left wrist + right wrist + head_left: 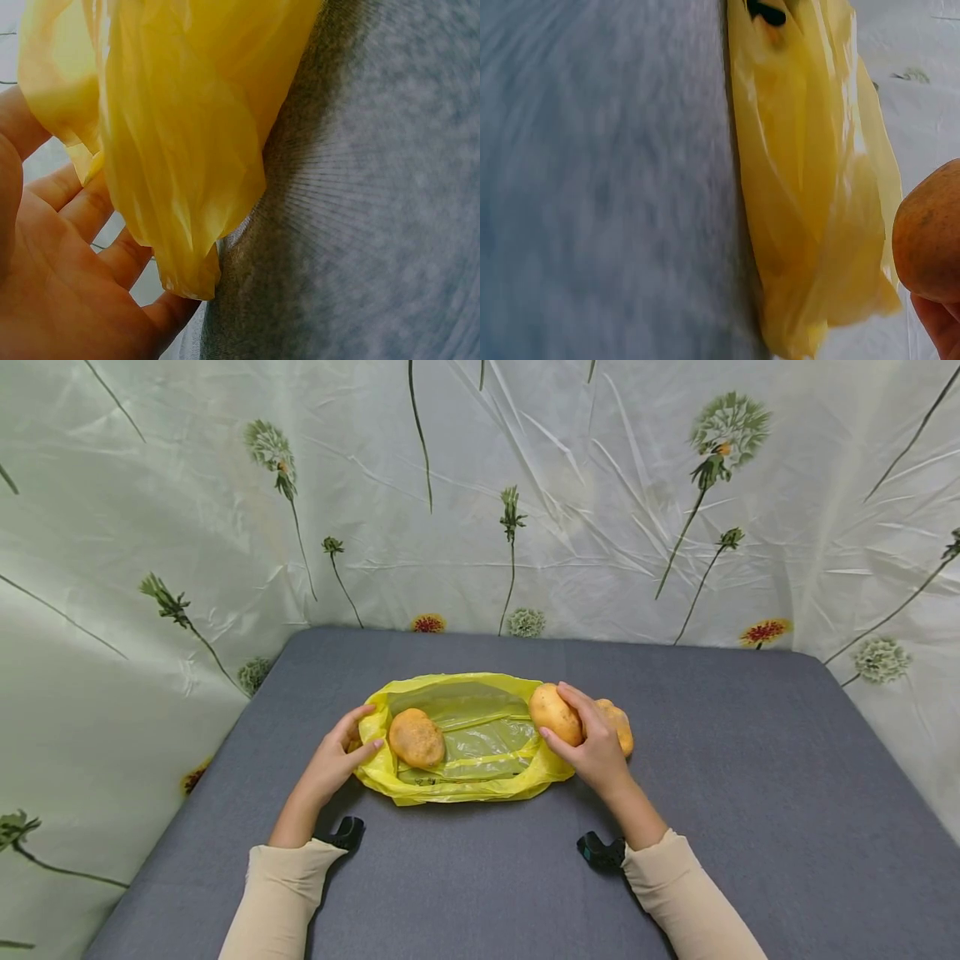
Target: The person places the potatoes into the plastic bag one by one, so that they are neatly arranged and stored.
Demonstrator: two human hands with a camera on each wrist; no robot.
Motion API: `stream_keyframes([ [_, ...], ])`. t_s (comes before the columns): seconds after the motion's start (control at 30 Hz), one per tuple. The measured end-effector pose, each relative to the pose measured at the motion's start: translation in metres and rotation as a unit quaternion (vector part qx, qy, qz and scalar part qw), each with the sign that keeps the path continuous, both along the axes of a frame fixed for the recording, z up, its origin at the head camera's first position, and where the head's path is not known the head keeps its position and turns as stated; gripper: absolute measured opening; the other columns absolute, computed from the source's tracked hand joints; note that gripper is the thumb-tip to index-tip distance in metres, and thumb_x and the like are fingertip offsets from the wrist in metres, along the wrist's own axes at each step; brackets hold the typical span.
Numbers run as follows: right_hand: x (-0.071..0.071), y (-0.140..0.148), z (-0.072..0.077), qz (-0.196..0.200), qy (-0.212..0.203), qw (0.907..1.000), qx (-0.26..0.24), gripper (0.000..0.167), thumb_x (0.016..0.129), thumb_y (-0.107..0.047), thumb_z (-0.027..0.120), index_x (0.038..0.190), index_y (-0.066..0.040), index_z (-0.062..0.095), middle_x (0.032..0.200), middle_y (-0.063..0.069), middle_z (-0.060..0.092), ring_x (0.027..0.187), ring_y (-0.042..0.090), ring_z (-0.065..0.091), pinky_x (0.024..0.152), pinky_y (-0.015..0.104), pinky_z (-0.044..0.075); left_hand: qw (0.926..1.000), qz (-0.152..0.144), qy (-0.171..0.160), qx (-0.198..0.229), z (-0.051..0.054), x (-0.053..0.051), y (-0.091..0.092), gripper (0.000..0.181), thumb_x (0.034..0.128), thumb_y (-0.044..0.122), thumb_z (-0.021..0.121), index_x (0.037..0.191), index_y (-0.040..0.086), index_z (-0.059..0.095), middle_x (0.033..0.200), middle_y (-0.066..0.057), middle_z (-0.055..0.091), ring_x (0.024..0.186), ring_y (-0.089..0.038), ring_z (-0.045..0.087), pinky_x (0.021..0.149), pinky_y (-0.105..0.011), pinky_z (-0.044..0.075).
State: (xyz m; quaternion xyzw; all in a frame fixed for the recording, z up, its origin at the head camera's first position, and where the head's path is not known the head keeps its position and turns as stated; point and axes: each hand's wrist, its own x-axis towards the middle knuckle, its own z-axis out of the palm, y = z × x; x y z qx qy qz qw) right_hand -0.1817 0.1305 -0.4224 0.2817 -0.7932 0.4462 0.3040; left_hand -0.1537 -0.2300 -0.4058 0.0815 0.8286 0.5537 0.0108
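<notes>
Nearest are our sleeves (288,893); our right grip (597,753) clasps a potato (553,714) at the crosswise yellow bag (465,792)'s right end, left grip (332,762) pinching its left.

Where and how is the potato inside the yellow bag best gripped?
Probably from above, across its middle on the two longer sides: the potato looks slightly elongated, and the yellow bag opens upward with its walls around it.

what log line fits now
left hand: grips yellow plastic bag; right hand: grips rounded tan potato; inside bag: oval tan potato; beside bag: lumpy potato
</notes>
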Motion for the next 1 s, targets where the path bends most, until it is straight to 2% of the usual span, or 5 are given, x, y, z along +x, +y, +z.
stream_keyframes([
  [0.3,0.000,-0.017,-0.001,0.018,-0.005,0.9998,-0.001,0.058,0.068,-0.008,0.075,0.121,0.000,0.053,0.122,0.014,0.052,0.113,0.028,0.047,0.089,0.037,0.039,1.0000,0.002,-0.001,0.008,-0.001,0.000,0.000,0.056,0.0861,0.002,0.057,0.135,-0.001,0.032,0.103,-0.024,0.050,0.081,-0.020,0.046,0.064,-0.023,0.042],
  [0.6,-0.002,-0.034,-0.004,0.023,-0.010,0.9996,0.016,0.060,0.068,-0.010,0.077,0.122,-0.002,0.052,0.121,0.013,0.053,0.112,0.026,0.047,0.083,0.043,0.042,1.0000,0.002,-0.002,0.007,0.000,0.000,0.000,0.056,0.0865,0.003,0.057,0.136,-0.001,0.031,0.108,-0.025,0.049,0.082,-0.021,0.046,0.065,-0.023,0.042],
  [1.0,-0.005,-0.056,-0.007,0.034,-0.055,0.9975,0.029,0.058,0.073,-0.015,0.074,0.124,-0.002,0.049,0.124,0.013,0.050,0.115,0.023,0.045,0.086,0.041,0.041,0.9999,-0.002,-0.004,0.010,0.000,0.000,0.000,0.056,0.0870,0.003,0.056,0.136,-0.002,0.030,0.109,-0.024,0.048,0.082,-0.019,0.045,0.065,-0.023,0.042],
])
